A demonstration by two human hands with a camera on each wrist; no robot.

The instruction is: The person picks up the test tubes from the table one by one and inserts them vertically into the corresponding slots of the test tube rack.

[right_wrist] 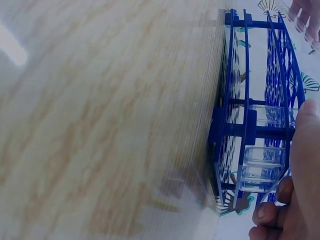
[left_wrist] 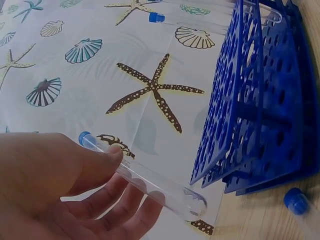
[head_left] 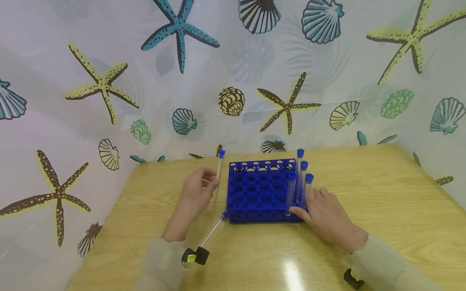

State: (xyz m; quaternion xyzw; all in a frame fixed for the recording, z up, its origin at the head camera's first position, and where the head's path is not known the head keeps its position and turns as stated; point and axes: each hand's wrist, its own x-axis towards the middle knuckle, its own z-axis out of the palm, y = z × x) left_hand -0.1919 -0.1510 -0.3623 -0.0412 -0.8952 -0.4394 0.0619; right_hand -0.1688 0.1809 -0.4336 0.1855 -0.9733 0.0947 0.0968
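Note:
A clear test tube with a blue cap (head_left: 219, 165) is pinched between the thumb and fingers of my left hand (head_left: 196, 192), left of the blue test tube rack (head_left: 263, 208). In the left wrist view this tube (left_wrist: 150, 182) slants across the fingers, its rounded end pointing away from the palm. My right hand (head_left: 325, 212) grips the rack's right end, thumb along the near corner. Several blue-capped tubes (head_left: 303, 165) stand upright in the right-hand columns beside that thumb. The right wrist view shows their lower ends (right_wrist: 262, 156) between the rack's tiers.
Another capped tube (head_left: 212, 232) lies on the wooden table (head_left: 247, 254), its blue cap close to the rack's near left corner. Behind the table hangs a cloth (head_left: 204, 89) printed with starfish and shells. Black straps with small devices circle both wrists.

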